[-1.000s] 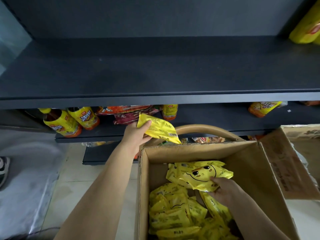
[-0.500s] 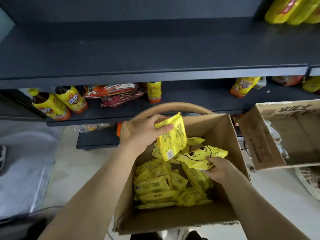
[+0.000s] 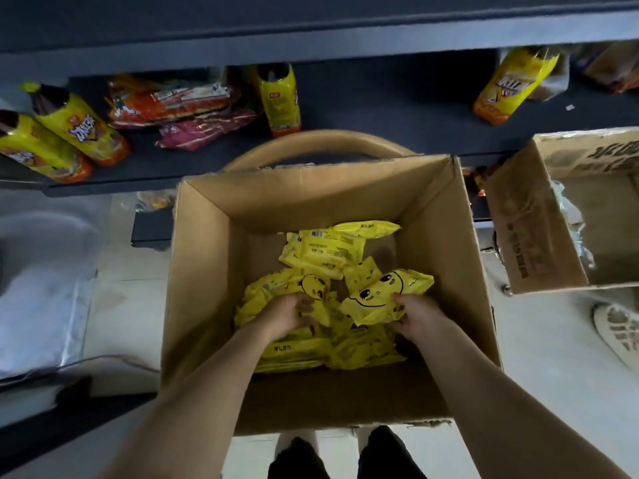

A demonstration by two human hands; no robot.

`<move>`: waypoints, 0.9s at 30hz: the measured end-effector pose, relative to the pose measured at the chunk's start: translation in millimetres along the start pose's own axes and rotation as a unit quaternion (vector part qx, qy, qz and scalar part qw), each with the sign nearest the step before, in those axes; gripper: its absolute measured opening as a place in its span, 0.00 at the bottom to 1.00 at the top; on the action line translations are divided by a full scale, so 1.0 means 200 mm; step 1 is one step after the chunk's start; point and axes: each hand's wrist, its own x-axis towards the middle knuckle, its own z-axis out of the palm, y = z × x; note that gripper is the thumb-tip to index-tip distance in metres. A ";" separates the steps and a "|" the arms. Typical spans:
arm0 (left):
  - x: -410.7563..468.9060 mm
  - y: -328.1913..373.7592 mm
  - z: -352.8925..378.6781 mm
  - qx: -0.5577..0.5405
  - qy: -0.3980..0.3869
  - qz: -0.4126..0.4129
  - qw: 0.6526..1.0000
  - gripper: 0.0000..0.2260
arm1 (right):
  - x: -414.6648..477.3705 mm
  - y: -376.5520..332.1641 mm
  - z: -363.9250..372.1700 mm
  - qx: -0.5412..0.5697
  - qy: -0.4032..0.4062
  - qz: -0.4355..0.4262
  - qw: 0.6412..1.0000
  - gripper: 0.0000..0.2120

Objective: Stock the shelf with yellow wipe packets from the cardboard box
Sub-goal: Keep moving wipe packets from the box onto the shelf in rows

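Yellow wipe packets lie in a loose heap at the bottom of the open cardboard box, which stands in front of and below the dark shelf. Both hands are inside the box. Right hand: fingers grasping 1 face-printed packet by its near edge, at the heap's right side. Left hand: fingers curled down onto the heap's left side; whether they grasp a packet cannot be told. 2 yellow-labelled bottles are on the shelf at far left. A 2nd box sits to the right.
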 end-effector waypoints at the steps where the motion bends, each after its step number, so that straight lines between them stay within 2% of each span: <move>1: 0.02 -0.01 0.01 -0.064 0.037 -0.019 0.997 0.16 | 0.03 0.01 0.01 -0.005 -0.004 -0.001 1.000 0.17; 3: 0.07 0.00 0.02 -0.147 0.120 -0.052 0.980 0.12 | 0.08 0.02 0.02 0.000 -0.012 -0.003 1.000 0.17; 4: 0.11 0.00 0.02 -0.154 0.147 -0.069 0.975 0.14 | 0.10 0.03 0.03 0.001 -0.013 -0.003 1.000 0.18; 7: 0.23 0.01 0.02 -0.097 0.188 -0.131 0.968 0.23 | 0.15 0.03 0.07 0.004 -0.025 -0.002 1.000 0.19; 10: 0.33 -0.01 0.02 -0.037 0.175 -0.210 0.961 0.35 | 0.22 0.03 0.10 0.002 -0.034 -0.005 0.999 0.20; 15: 0.39 -0.02 0.04 -0.050 0.153 -0.253 0.954 0.43 | 0.29 0.09 0.13 0.032 -0.015 -0.029 0.999 0.14; 21: 0.36 0.08 -0.07 -0.098 0.107 -0.279 0.949 0.39 | 0.20 0.06 0.10 0.083 0.011 -0.048 0.995 0.10; 23: 0.29 0.12 -0.11 -0.149 0.074 -0.241 0.956 0.34 | 0.13 0.02 0.06 0.074 0.011 -0.066 0.995 0.11; 27: -0.02 0.22 -0.24 -0.275 0.094 -0.154 0.944 0.21 | -0.13 -0.09 -0.01 0.079 0.003 -0.121 0.990 0.17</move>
